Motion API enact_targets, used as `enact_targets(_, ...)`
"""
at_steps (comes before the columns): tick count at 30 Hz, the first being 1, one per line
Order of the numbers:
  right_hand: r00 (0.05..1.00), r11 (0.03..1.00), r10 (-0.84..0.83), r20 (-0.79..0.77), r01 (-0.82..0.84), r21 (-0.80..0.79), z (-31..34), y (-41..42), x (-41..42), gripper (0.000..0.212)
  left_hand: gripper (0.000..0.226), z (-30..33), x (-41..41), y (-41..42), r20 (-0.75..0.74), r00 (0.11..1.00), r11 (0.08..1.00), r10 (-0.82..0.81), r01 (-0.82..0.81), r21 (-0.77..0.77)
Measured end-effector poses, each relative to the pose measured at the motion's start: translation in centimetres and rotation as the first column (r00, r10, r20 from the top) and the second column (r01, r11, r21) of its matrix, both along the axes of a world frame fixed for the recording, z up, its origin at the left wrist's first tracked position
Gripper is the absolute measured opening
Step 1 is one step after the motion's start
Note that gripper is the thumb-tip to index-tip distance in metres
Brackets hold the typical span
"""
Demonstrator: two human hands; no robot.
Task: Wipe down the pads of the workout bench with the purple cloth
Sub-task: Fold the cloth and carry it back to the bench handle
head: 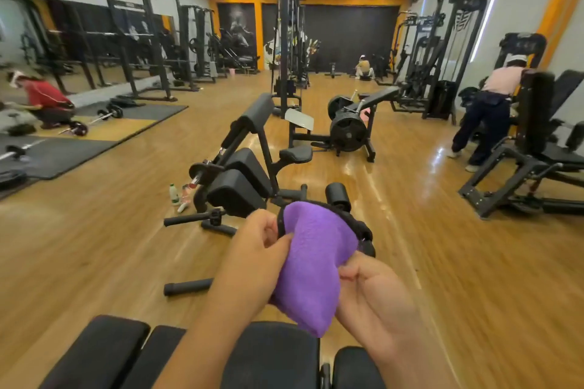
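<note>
Both my hands hold the purple cloth (316, 265) up in front of me, above the workout bench. My left hand (256, 249) pinches its upper left edge. My right hand (376, 297) grips its lower right side. The cloth is bunched, with a black trim along its top edge. The bench's black pads (268, 354) lie along the bottom of the view, partly hidden by my forearms. Its round black foot rollers (337, 195) stick up just beyond the cloth.
A black curl bench (240, 174) stands just ahead on the wooden floor, with bottles (177, 196) beside its foot. A plate-loaded machine (347, 126) sits further back. A person bends over a machine at right (493, 104); another crouches at left (47, 101).
</note>
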State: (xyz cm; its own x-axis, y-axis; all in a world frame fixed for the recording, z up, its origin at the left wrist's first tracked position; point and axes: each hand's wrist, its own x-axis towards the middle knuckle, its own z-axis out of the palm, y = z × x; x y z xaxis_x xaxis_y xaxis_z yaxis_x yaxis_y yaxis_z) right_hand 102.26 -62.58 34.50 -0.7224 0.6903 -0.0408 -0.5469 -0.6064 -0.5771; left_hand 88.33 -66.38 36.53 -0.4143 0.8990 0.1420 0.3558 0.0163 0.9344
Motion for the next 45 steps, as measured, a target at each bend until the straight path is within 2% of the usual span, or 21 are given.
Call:
enact_targets(2, 0.971, 0.985, -0.119, 0.206, 0.089, 0.148, 0.6, -1.3, -3.8, 0.037, 0.011, 0.2, -3.4, -2.2, 0.025, 0.999, 1.0, 0.02, -0.021, 0.013)
enact_targets(3, 0.954, 0.974, -0.156, 0.256, 0.104, 0.203, 1.1, -2.1, -5.9, 0.034, 0.011, 0.3, -5.4, -3.5, 0.03, 0.998, 0.997, 0.058, -0.059, 0.043)
enact_targets(7, 0.934, 0.931, -0.087, 0.347, -0.048, 0.362, 3.3, -7.5, -16.3, 0.025, 0.008, 0.5, -15.4, -9.8, 0.067, 0.973, 0.967, 0.222, -0.228, 0.111)
enact_targets(9, 0.931, 0.908, -0.062, 0.359, -0.097, 0.407, 3.8, -10.6, -22.1, 0.022, 0.005, 0.8, -20.7, -13.9, 0.106, 0.954, 0.95, 0.279, -0.291, 0.114)
enact_targets(15, 0.926, 0.813, -0.071, 0.372, -0.162, 0.559, 5.2, -19.7, -37.0, 0.021, 0.009, 2.7, -33.6, -25.9, 0.099, 0.895, 0.888, 0.435, -0.445, 0.117)
enact_targets(18, 0.921, 0.749, -0.101, 0.376, -0.179, 0.638, 5.9, -22.6, -42.0, 0.019, 0.011, 3.6, -37.6, -29.6, 0.163, 0.908, 0.913, 0.387, -0.402, 0.072)
enact_targets(20, 0.92, 0.709, -0.119, 0.374, -0.185, 0.681, 6.4, -23.6, -44.8, 0.022, 0.019, 3.9, -39.8, -31.1, 0.215, 0.925, 0.943, 0.313, -0.329, 0.045)
enact_targets(22, 0.913, 0.646, -0.153, 0.379, -0.198, 0.737, 6.7, -24.0, -47.3, 0.024, 0.023, 3.8, -42.0, -31.9, 0.25, 0.913, 0.94, 0.321, -0.339, 0.028)
enact_targets(24, 0.919, 0.595, -0.177, 0.352, -0.184, 0.782, 6.6, -23.9, -49.7, 0.022, 0.022, 3.6, -44.4, -31.8, 0.238, 0.889, 0.908, 0.391, -0.414, 0.054)
enact_targets(27, 0.908, 0.549, -0.26, 0.329, -0.141, 0.824, 5.9, -22.2, -53.9, 0.016, 0.019, 3.2, -48.2, -30.3, 0.219, 0.824, 0.812, 0.522, -0.559, 0.17)
enact_targets(29, 0.904, 0.613, -0.27, 0.33, -0.103, 0.783, 5.2, -20.3, -56.8, 0.007, 0.017, 3.0, -50.9, -28.8, 0.225, 0.798, 0.753, 0.559, -0.602, 0.265)
enact_targets(31, 0.915, 0.72, -0.218, 0.341, -0.085, 0.689, 4.6, -18.4, -59.6, 0.01, 0.016, 2.8, -53.5, -27.2, 0.242, 0.799, 0.723, 0.55, -0.601, 0.341)
enact_targets(34, 0.898, 0.788, -0.219, 0.383, -0.069, 0.612, 3.8, -15.8, -63.6, 0.008, 0.018, 1.6, -57.3, -24.0, 0.31, 0.796, 0.704, 0.52, -0.605, 0.373)
enact_targets(40, 0.776, 0.833, -0.369, 0.512, 0.032, 0.553, 1.3, -11.1, -72.6, 0.013, 0.022, -0.7, -64.6, -18.1, 0.635, 0.684, 0.729, 0.358, -0.63, 0.268)
enact_targets(45, 0.662, 0.817, -0.511, 0.549, 0.176, 0.549, 0.2, -6.8, -78.7, 0.02, 0.025, -1.1, -71.9, -14.1, 0.805, 0.585, 0.796, 0.099, -0.532, 0.289)
